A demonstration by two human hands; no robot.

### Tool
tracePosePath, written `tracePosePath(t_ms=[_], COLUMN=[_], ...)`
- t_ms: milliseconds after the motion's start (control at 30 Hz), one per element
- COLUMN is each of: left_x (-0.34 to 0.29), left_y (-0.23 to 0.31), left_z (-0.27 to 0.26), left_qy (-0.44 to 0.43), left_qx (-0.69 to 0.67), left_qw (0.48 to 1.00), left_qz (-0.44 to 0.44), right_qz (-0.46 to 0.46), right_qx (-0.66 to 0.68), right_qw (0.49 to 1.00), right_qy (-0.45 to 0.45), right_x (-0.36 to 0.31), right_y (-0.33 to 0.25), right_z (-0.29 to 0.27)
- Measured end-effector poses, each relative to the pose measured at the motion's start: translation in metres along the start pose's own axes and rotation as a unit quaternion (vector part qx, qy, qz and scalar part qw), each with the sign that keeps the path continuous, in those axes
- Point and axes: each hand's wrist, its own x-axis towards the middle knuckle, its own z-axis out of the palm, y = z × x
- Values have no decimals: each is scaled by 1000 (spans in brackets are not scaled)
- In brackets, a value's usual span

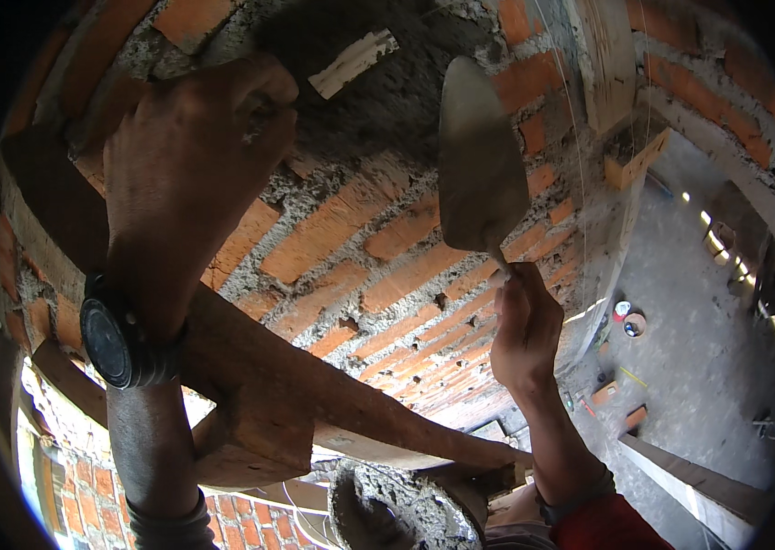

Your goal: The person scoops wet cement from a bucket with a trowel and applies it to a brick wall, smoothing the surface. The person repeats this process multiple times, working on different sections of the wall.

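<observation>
The left hand [195,137] is curled near dark mortar [364,124] on a brick wall [396,284]; whether anything is held cannot be told. A trowel [483,170] is gripped by the right hand [529,330], its blade held before the wall. A wooden beam [341,403] and mortar-smeared bucket [339,511] are seen below, the grey floor [708,348] farther down.

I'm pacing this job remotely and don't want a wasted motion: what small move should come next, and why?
Probably bring the trowel blade gently left over the dark mortar patch: the right hand already grips its handle, and the blade appears beside the patch. I'd steer around the pale wood piece showing there.
</observation>
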Motion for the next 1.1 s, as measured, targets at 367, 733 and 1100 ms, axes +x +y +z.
tracePosePath(t_ms=[367, 733, 1100], left_x=[0, -2, 0], left_y=[3, 10, 15], left_z=[-3, -13, -19], left_qy=[25, -57, -51], left_qx=[2, 70, 58], left_qw=[1000, 988, 983], left_qz=[10, -125, -168], right_qz=[-20, -33, 156], right_qx=[-57, -43, 19], right_qw=[998, 997, 988], right_qy=[6, -61, 13], right_x=[-3, 14, 16], right_y=[-5, -22, -9], right_z=[3, 20, 14])
